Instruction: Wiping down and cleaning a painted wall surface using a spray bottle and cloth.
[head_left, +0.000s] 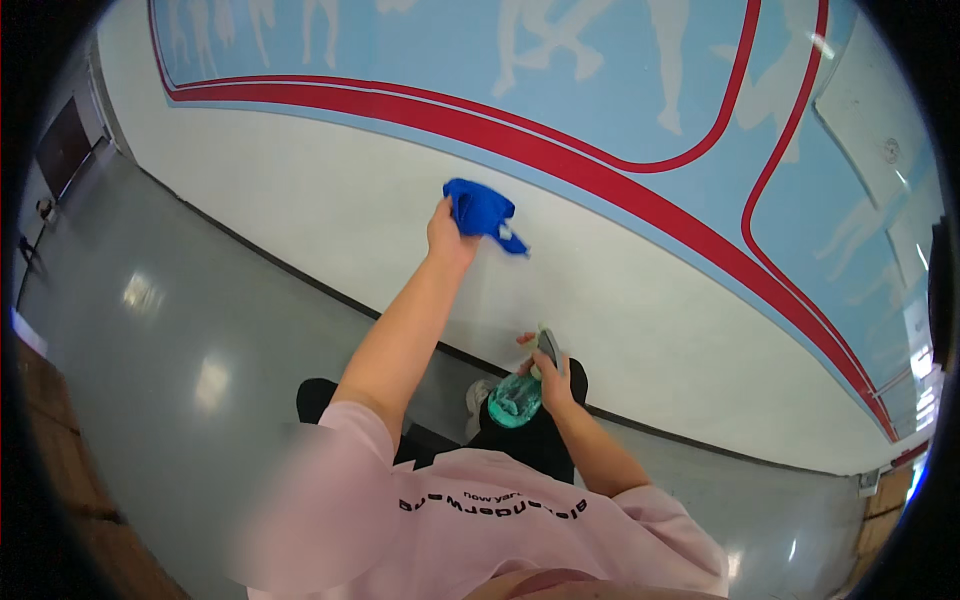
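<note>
With my left arm reaching forward, my left hand (452, 234) grips a crumpled blue cloth (481, 208). The cloth is at the white lower part of the wall (360, 180), below a red stripe, and its loose end is blurred. Closer to my body, my right hand (551, 379) is wrapped around the neck of a clear spray bottle (515, 400) holding green liquid. A narrow grey piece (550, 346) sticks up at that hand; whether it belongs to the spray head, I cannot tell. The bottle hangs over my dark-trousered knee.
A light blue wall panel (450, 45) with white figures and a red border spans the top. Dark skirting (262, 259) runs along the wall's foot above the shiny grey floor (187, 330). Brown boxes (56, 420) stand at the left rim, with a dark door (66, 146) farther off.
</note>
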